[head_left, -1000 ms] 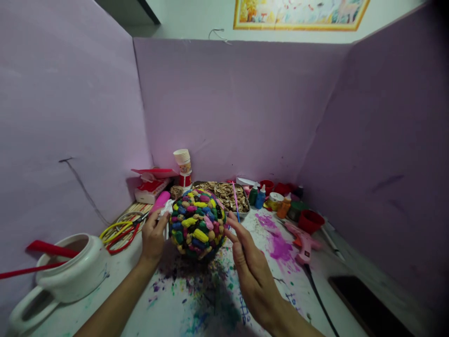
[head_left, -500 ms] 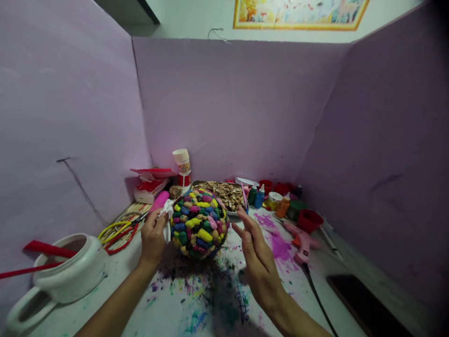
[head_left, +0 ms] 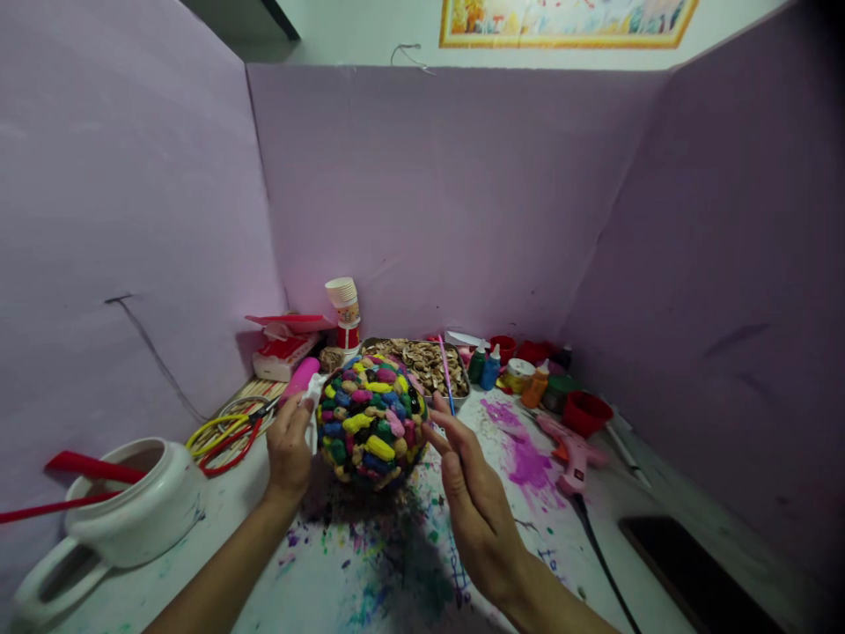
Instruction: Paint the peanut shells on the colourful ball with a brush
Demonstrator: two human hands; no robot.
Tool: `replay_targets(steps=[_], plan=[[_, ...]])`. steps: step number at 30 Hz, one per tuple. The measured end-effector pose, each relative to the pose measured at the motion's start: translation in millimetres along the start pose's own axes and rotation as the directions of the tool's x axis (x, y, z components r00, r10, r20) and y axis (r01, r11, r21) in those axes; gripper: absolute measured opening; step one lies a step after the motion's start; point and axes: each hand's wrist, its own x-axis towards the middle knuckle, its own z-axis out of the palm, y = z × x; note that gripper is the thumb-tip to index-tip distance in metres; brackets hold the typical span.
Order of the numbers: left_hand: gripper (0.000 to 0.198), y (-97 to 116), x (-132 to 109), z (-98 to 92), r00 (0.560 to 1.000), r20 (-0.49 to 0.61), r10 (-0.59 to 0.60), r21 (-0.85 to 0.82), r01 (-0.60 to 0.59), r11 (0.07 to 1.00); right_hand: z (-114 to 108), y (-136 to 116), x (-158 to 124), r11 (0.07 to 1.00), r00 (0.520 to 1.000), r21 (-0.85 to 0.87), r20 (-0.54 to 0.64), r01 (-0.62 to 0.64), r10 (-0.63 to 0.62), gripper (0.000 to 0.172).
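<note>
A round ball covered in peanut shells painted many colours (head_left: 373, 423) sits on the paint-spotted table in front of me. My left hand (head_left: 289, 449) is closed on a crumpled white tissue (head_left: 317, 387) at the ball's left side. My right hand (head_left: 472, 493) is at the right side, its fingertips at the ball's surface. A thin pink-and-blue paintbrush (head_left: 446, 370) stands up from between the right fingers, its lower end hidden behind them. Behind the ball, a metal tray (head_left: 466, 387) holds many unpainted shells (head_left: 429, 363).
At left are a white pot (head_left: 145, 511), coloured cables (head_left: 224, 440) and a tissue pack (head_left: 283, 352); paper cups (head_left: 343, 308) stand behind. Paint bottles (head_left: 489, 370), a red cup (head_left: 586, 414), a pink glue gun (head_left: 574, 458) with cord and a phone (head_left: 693, 572) are at right.
My right hand has moved left with the paintbrush, bringing its fingertips to the ball. The ball has shifted slightly left; my left hand keeps its place with the tissue.
</note>
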Motion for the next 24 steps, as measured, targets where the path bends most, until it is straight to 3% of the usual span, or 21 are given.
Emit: replay_targets(steps=[6, 11, 15, 21, 24], plan=[[0.031, 13.3, 0.8, -0.8, 0.999, -0.025, 0.022, 0.052, -0.020, 0.998, -5.9, 2.1, 7.7, 0.996, 0.998, 0.061, -0.005, -0.070, 0.070, 0.037], [0.034, 24.4, -3.0, -2.6, 1.000, 0.018, 0.022, 0.104, -0.024, 0.994, -8.1, 9.3, 19.7, 0.986, 0.995, 0.146, -0.035, -0.082, 0.088, 0.036], [0.038, 26.0, -5.8, -1.4, 0.993, 0.055, 0.105, 0.196, -0.114, 0.974, -6.7, 13.1, 22.7, 0.992, 0.994, 0.114, -0.091, -0.054, 0.065, 0.036], [0.033, 22.8, 1.3, -3.9, 0.995, 0.038, 0.092, 0.216, -0.098, 0.971, -1.3, -1.8, 12.8, 0.996, 0.987, 0.064, -0.143, -0.067, 0.076, 0.035], [0.030, 23.5, 3.4, -5.6, 0.998, 0.033, 0.062, 0.201, -0.068, 0.977, -4.6, -12.5, 11.6, 0.999, 0.980, 0.025, -0.197, 0.027, -0.021, 0.035]])
